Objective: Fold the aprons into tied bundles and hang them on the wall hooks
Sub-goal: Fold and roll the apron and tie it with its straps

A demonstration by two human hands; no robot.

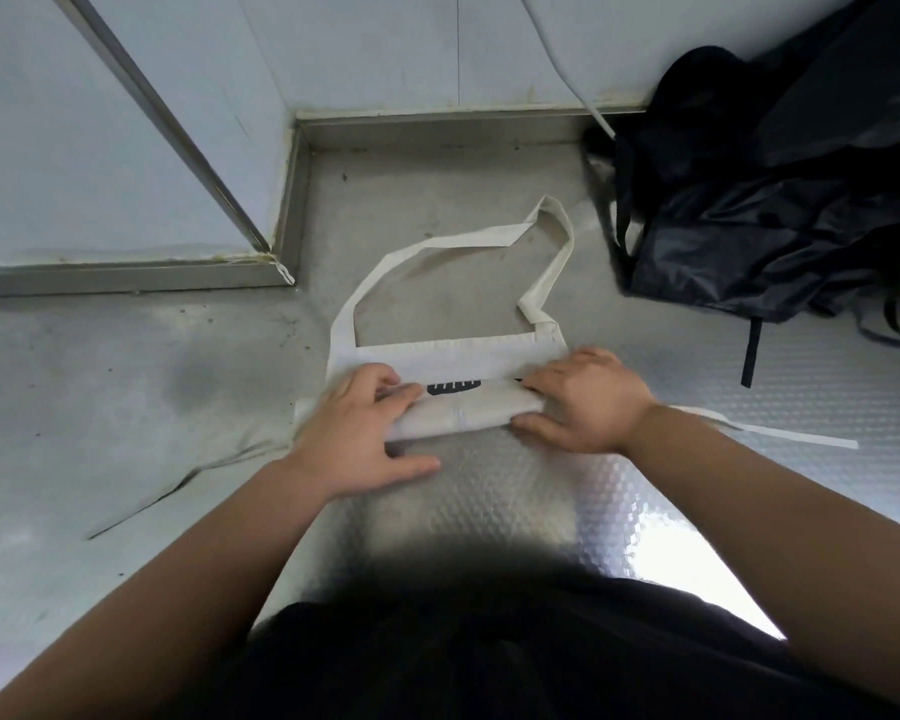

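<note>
White apron (463,414) lay half-rolled on the table (126,387), gripped at both ends.
The left hand (365,426) and right hand (588,402) each curled their fingers over the roll. The cloth looked light, limp and likely to spring open, so it seemed best pinned at both ends, leaving the waist tie (801,437) free.

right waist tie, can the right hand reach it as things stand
Probably yes: the waist tie lies uncovered just beside the right hand, which would first have to release the rolled apron.
</note>
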